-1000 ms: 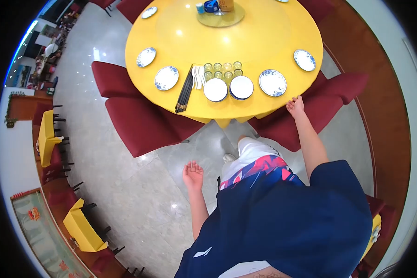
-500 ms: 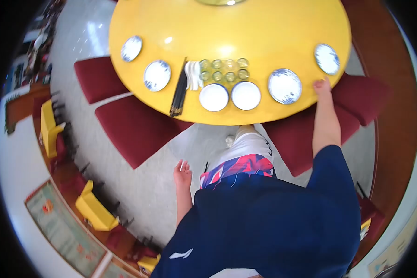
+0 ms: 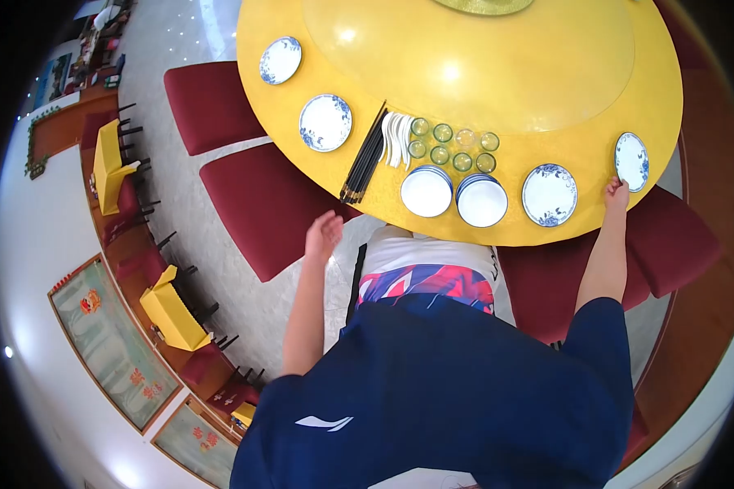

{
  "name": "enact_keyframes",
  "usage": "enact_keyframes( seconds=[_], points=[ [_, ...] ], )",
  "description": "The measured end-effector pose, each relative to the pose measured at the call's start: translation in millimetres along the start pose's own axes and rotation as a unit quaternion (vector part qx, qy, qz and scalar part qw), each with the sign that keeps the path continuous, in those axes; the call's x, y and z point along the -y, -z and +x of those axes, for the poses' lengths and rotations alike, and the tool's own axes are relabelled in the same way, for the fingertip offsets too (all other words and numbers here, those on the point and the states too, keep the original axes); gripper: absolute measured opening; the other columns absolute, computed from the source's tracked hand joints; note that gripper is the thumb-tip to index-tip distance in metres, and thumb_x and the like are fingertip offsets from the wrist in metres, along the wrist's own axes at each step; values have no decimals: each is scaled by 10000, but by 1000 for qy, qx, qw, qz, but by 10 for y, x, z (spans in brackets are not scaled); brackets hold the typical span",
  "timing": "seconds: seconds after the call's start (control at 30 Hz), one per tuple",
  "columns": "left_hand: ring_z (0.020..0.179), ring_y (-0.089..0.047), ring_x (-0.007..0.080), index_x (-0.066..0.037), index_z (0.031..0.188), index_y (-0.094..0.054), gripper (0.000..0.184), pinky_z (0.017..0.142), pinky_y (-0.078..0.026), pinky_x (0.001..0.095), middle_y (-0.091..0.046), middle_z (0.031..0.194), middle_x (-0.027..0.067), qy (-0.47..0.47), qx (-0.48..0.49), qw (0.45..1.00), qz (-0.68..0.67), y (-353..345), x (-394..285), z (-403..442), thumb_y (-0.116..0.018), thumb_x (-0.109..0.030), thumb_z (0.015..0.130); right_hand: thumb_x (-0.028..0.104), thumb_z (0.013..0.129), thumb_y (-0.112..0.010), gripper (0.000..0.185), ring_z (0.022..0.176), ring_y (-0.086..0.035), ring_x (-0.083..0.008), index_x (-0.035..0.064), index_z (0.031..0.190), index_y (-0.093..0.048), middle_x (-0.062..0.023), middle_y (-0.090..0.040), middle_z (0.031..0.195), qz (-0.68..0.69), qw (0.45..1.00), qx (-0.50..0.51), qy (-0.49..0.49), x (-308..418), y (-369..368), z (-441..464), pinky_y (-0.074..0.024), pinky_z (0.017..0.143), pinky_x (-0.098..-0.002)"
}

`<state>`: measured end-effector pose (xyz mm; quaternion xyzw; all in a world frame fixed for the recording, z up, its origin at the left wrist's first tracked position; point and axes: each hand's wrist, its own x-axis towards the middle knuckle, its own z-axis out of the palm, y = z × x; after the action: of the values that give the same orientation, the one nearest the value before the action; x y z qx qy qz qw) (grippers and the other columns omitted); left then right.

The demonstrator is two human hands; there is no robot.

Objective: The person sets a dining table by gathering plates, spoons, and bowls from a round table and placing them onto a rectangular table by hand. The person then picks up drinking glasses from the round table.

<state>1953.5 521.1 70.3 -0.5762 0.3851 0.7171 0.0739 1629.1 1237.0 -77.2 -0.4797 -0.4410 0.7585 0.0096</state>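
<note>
My right hand (image 3: pixel 616 193) is at the near rim of the rightmost blue-and-white plate (image 3: pixel 631 161), its fingers closed at the edge. Part of the grip is hidden. My left hand (image 3: pixel 324 234) hangs in the air just off the table's front edge, holding nothing, fingers apart. Another patterned plate (image 3: pixel 550 196) lies left of the right hand. Two stacks of white bowls with blue rims, a left stack (image 3: pixel 426 192) and a right stack (image 3: pixel 482 201), stand near the edge. Beside them are white spoons (image 3: pixel 396 138), dark chopsticks (image 3: pixel 364 159) and several glasses (image 3: pixel 462 161).
The round table has a yellow cloth (image 3: pixel 294 118) and a clear turntable (image 3: pixel 538 73). Two more plates, one nearer (image 3: pixel 325 122) and one farther (image 3: pixel 280 60), lie at left. Dark red chairs (image 3: pixel 261 204) surround the table edge. Yellow-covered tables (image 3: pixel 171 314) stand far left.
My right hand has come up to the rightmost plate's rim, where a small gap was before. My left hand has risen toward the table edge. The whole view has shifted.
</note>
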Motion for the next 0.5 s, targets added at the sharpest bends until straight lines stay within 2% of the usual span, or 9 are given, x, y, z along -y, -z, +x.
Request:
enact_keyframes(
  seconds=[0.07, 0.13, 0.2, 0.27, 0.3, 0.33, 0.37, 0.47, 0.5],
  points=[
    [736, -597, 149, -78, 993, -584, 232, 625, -454, 273, -643, 837, 53, -25, 35, 998, 37, -199, -535, 283, -513, -264, 875, 168, 938, -386, 155, 521, -392, -90, 39, 901, -464, -34, -497, 713, -8, 1000, 10, 11, -53, -43, -261, -284, 403, -213],
    [701, -602, 140, -72, 944, -577, 214, 562, -431, 269, -645, 819, 45, -53, 22, 997, 48, -236, -927, 776, -502, -258, 868, 142, 934, -397, 122, 517, -400, -86, 47, 892, -463, -32, -480, 694, -19, 999, 17, 22, -154, 45, -570, -282, 396, -205],
    [676, -605, 139, -72, 929, -571, 216, 504, -403, 265, -643, 796, 51, -91, -50, 977, 185, -351, -1345, 1242, -477, -256, 865, 127, 924, -445, 97, 492, -428, -84, 41, 891, -476, -37, -498, 673, -65, 996, -33, 57, -334, -18, -1334, -303, 396, -197],
    [604, -598, 169, -64, 963, -566, 250, 444, -395, 276, -632, 793, 85, -154, -89, 961, 213, -334, -1753, 1899, -448, -266, 876, 121, 917, -466, 98, 500, -454, -93, 31, 891, -495, -52, -526, 689, -92, 989, -60, 99, -526, -174, -2243, -321, 393, -201],
    [579, -584, 184, -47, 964, -561, 288, 447, -422, 279, -614, 792, 105, -197, -95, 962, 161, -289, -1990, 2314, -445, -302, 900, 116, 915, -470, 94, 511, -463, -93, 27, 899, -496, -64, -534, 703, -72, 989, -75, 108, -630, -265, -2628, -337, 394, -210],
    [555, -569, 198, -29, 964, -557, 332, 449, -448, 282, -596, 790, 124, -235, -108, 960, 105, -247, -2153, 2706, -442, -338, 924, 115, 918, -471, 97, 527, -480, -95, 22, 913, -497, -79, -542, 717, -89, 990, -42, 106, -767, -182, -2887, -356, 401, -202],
    [538, -554, 186, -5, 960, -556, 413, 437, -426, 253, -590, 756, 102, -273, -108, 951, 100, -307, -2321, 2824, -457, -404, 916, 118, 924, -471, 104, 535, -490, -97, 17, 916, -494, -92, -544, 720, -88, 991, -27, 94, -893, -169, -3116, -358, 402, -191],
    [540, -567, 134, 15, 984, -563, 534, 411, -379, 220, -618, 745, 73, -97, -16, 986, 132, -428, -2933, 2980, -474, -501, 886, 137, 938, -475, 117, 503, -495, -105, 22, 931, -493, -88, -551, 681, -129, 989, -60, 42, -1174, -291, -3588, -348, 401, -204],
    [554, -581, 131, 19, 976, -557, 520, 406, -373, 212, -635, 780, 80, -108, -16, 983, 149, -536, -3043, 2895, -469, -487, 895, 148, 942, -470, 131, 502, -490, -102, 19, 934, -492, -83, -550, 675, -137, 988, -71, 30, -1275, -294, -3634, -355, 412, -211]
  ],
)
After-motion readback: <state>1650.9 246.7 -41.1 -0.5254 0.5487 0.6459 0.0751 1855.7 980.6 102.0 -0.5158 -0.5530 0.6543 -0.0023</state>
